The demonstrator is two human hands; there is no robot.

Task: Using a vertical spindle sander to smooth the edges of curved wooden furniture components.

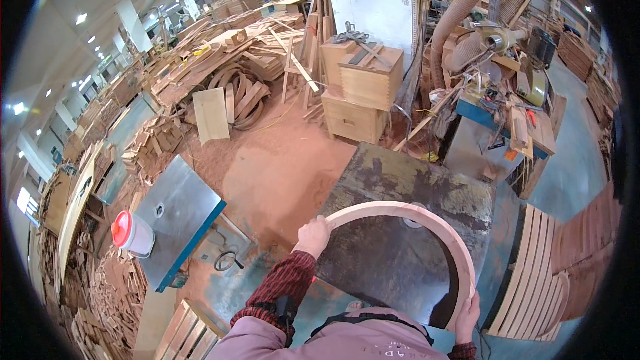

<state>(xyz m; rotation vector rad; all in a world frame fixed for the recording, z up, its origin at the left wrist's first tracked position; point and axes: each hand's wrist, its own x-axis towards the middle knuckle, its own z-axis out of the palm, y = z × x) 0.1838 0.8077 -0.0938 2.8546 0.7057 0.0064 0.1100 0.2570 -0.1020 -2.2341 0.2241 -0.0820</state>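
Observation:
A curved, pale wooden arc [427, 219] spans between my two hands over a dark, worn metal machine table [387, 172]. My left hand [313, 235] is closed around its left end, near the table's left edge. Close to my body, my right hand [468, 317] grips the other end, with its fingers partly hidden by the wood. Beneath the arch a round light disc [413, 223] shows on the table top, partly covered by the arc. Whether the wood rests on the table or is held just above it, I cannot tell.
To the left stands a blue-edged metal table [177, 210] with a red-lidded white bucket [133, 235] and a handwheel [228, 261]. Wooden cabinets [363, 83] stand beyond, by a white pillar [372, 0]. Several curved slats [530, 273] lie at right. Sawdust [280, 173] covers the floor.

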